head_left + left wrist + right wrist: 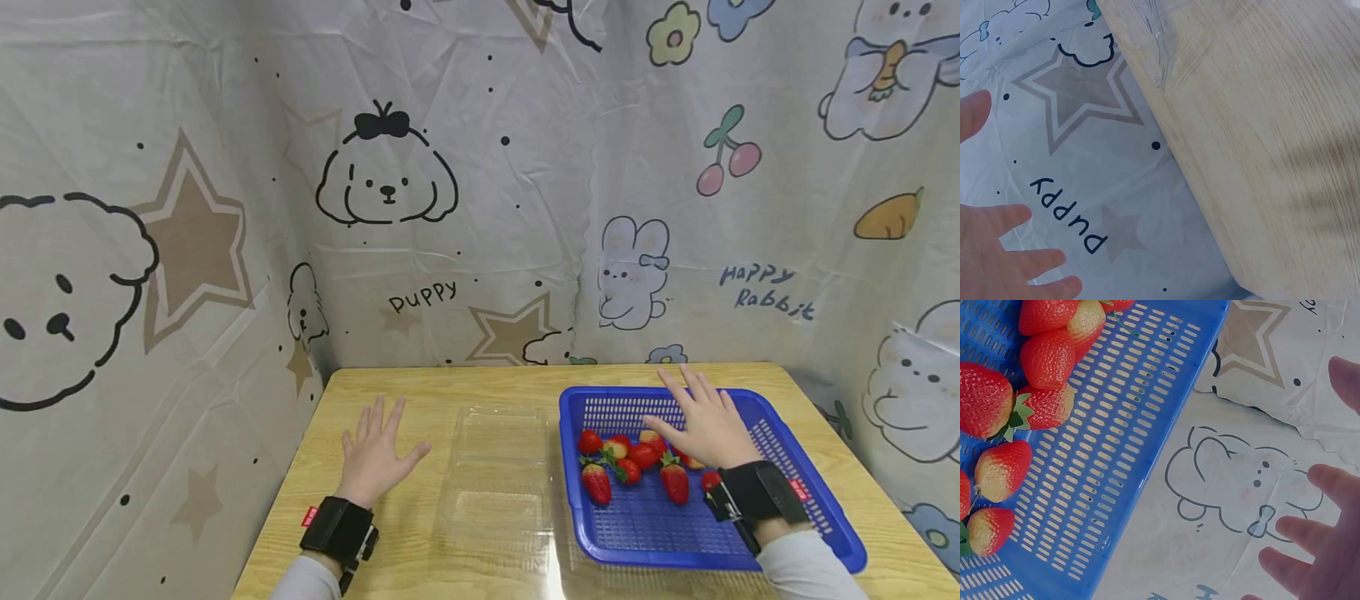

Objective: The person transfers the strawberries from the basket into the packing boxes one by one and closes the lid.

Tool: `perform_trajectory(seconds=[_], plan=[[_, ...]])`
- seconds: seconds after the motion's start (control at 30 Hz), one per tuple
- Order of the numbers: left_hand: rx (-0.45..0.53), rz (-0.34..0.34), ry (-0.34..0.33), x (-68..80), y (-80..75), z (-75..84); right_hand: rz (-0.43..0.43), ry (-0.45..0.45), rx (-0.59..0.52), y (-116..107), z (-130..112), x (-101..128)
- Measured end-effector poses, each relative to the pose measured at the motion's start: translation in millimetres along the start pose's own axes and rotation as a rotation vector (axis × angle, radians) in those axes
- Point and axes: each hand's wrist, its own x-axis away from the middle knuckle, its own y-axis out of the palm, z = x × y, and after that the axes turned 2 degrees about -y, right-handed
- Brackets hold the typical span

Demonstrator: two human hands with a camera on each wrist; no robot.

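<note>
My left hand [374,460] is spread with straight fingers above the left side of the table, left of a clear plastic box [495,475]. Nothing is in it; the left wrist view shows its fingers [1007,219] apart, with the box's edge [1159,56] at the top. My right hand [708,423] hovers over a blue plastic basket [645,558], fingers spread and holding nothing. Several strawberries [642,456] lie in the basket, left of and partly beneath that hand. In the right wrist view, strawberries [1047,359] with green leaves sit against the slotted basket wall [1110,425].
A wooden table [420,550] carries the box and basket; its far edge meets a printed cloth curtain [465,250]. The cloth also hangs along the left and right sides. The basket's raised rim stands right of the clear box, a narrow gap between them.
</note>
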Motion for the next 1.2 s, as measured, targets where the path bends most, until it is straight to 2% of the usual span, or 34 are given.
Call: perform_trajectory(seconds=[0.23, 0.43, 0.53, 0.67, 0.83, 0.9, 1.1, 1.2], plan=[[0.000, -0.016, -0.005, -0.4, 0.9, 1.0, -0.001, -0.002, 0.000, 0.4, -0.1, 0.4], [0.087, -0.021, 0.004, 1.6, 6.1, 3.7, 0.027, -0.056, -0.007, -2.8, -6.9, -2.7], [0.159, -0.075, -0.009, 5.6, 11.6, 6.0, 0.030, -0.102, -0.031, -3.2, -12.6, -5.9], [0.280, -0.183, -0.063, 11.5, 20.7, 9.3, 0.002, -0.136, -0.094, -0.6, -23.5, -10.1], [0.369, -0.299, -0.114, 21.1, 33.2, 10.4, -0.066, -0.175, -0.163, 9.4, -37.2, -15.6], [0.388, -0.322, -0.116, 25.8, 38.4, 10.0, -0.112, -0.191, -0.173, 15.9, -41.4, -18.0], [0.432, -0.317, -0.076, 37.7, 52.0, 8.3, -0.273, -0.233, -0.262, 38.2, -49.9, -23.9], [0.461, -0.323, -0.093, 41.0, 56.9, 8.0, -0.340, -0.234, -0.303, 49.7, -53.3, -25.6]])
